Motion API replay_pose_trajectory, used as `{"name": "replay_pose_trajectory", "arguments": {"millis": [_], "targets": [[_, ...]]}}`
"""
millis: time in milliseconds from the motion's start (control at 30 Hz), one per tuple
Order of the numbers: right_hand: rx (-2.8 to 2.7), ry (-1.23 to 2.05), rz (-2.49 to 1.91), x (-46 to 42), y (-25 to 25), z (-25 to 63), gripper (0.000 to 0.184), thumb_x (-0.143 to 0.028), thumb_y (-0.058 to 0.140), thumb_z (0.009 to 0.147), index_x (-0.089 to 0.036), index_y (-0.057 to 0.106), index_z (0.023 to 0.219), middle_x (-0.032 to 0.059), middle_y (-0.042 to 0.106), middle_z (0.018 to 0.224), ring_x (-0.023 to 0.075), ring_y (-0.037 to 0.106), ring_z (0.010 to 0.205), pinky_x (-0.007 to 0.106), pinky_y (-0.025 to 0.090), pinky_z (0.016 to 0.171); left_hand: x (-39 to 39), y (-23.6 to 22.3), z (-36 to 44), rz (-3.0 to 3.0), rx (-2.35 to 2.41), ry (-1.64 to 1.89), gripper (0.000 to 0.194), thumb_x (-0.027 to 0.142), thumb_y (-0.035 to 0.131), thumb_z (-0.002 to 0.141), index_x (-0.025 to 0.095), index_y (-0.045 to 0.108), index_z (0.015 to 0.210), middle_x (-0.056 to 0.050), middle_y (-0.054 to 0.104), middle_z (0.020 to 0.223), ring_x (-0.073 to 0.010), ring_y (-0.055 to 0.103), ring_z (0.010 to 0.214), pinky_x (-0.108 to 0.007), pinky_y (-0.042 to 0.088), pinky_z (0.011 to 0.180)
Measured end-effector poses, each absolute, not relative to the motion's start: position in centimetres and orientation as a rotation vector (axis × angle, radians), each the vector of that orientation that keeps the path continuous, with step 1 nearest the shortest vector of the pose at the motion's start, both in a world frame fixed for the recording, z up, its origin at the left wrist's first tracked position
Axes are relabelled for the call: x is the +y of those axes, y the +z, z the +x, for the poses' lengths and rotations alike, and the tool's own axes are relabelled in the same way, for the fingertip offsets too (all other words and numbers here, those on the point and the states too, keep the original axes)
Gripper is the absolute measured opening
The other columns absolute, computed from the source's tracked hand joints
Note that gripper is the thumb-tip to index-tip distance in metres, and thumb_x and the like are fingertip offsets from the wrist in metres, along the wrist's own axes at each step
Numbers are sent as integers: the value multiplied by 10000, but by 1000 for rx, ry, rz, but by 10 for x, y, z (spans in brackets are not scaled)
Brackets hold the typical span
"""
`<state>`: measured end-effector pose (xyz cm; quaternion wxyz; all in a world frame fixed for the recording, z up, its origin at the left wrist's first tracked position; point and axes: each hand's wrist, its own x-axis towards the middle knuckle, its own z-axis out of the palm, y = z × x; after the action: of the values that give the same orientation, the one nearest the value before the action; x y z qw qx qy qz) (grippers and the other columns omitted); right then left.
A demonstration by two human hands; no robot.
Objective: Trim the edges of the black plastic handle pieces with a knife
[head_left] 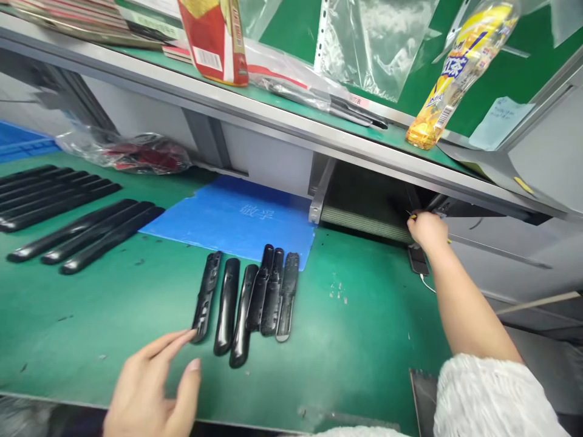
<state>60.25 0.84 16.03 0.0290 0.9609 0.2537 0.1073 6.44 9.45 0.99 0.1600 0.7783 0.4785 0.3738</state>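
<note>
My left hand (152,385) is open at the front of the bench, its thumb apart from the fingers. Its index fingertip touches or nearly touches the near end of a ribbed black plastic shell (208,294). Beside that lie two smooth black handle-like shells (228,303) and several more with their hollow or ribbed side up (273,297). At the far right, under the shelf, my right hand (429,230) is closed around a thin yellow tool (413,216). Only small yellow bits of it show on either side of the fist, so its exact kind is unclear.
More black shells (104,230) lie in rows at left. A blue sheet (241,215) lies on the green bench. A phone (418,261) with a white cable lies under my right hand. The overhead shelf (273,115) carries a drink bottle (460,73) and a red packet (214,42).
</note>
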Motion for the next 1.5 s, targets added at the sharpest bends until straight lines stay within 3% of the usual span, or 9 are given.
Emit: {"name": "replay_pose_trajectory", "arguments": {"millis": [200,367,500,667,833,1033,1133,1233,1500], "targets": [[1572,236,3034,-86,207,491,237,-423,613,945,-251,735,1054,17,777,915,176,707,807,268,513,745,70,39,80,2299,659,1025,291,189,527,987,246,632,1253,-111,608,1265,-261,636,1146,-409,534,964],[2448,-652,2541,-87,225,397,204,-404,694,923,-211,740,875,-9,722,732,108,614,599,228,460,581,44,70,106,2022,356,656,336,329,463,1046,195,654,1288,-156,602,1348,-301,534,1316,-523,412,1159],[2752,-1102,2146,-50,204,334,152,-342,717,914,-199,737,868,-3,739,772,122,660,662,239,514,641,15,61,109,1131,-81,120,557,570,386,1040,176,560,1393,-136,708,1040,-232,714,811,-389,602,722],[3028,-104,2716,-41,148,256,111,-332,757,903,-247,726,967,33,723,893,176,658,787,311,546,684,-7,44,75,543,101,339,521,617,411,1012,189,645,1196,15,539,713,-61,371,386,-194,311,377],[3279,-315,2311,-50,93,195,99,-335,739,927,-237,750,941,12,655,805,132,607,687,285,507,631,-10,46,43,600,290,513,614,691,427,990,148,589,754,-2,506,505,-103,430,370,-210,343,375],[3170,-755,2781,-27,82,154,128,-229,720,923,-232,753,799,-15,671,716,125,618,640,276,500,619,-9,52,18,592,370,603,585,669,508,975,124,599,782,-11,570,619,-64,421,356,-193,339,352],[3051,-469,3184,-27,94,152,132,-237,703,935,-236,754,813,-5,680,723,143,616,638,296,493,613,-3,47,2,586,346,589,528,622,464,1012,139,645,1129,0,592,688,-62,399,360,-193,351,352],[3298,-316,2719,-38,95,158,81,-212,715,926,-252,780,956,-3,657,727,137,579,623,292,465,591,10,39,-15,495,391,740,541,564,384,1045,202,510,1427,13,594,716,-75,387,370,-194,355,361],[3437,-169,2099,-45,24,141,341,-267,713,933,-224,632,1261,30,657,819,170,629,687,300,505,602,46,40,-32,305,457,1080,476,469,292,1063,184,547,1347,2,556,703,-85,400,419,-183,346,408]]}}
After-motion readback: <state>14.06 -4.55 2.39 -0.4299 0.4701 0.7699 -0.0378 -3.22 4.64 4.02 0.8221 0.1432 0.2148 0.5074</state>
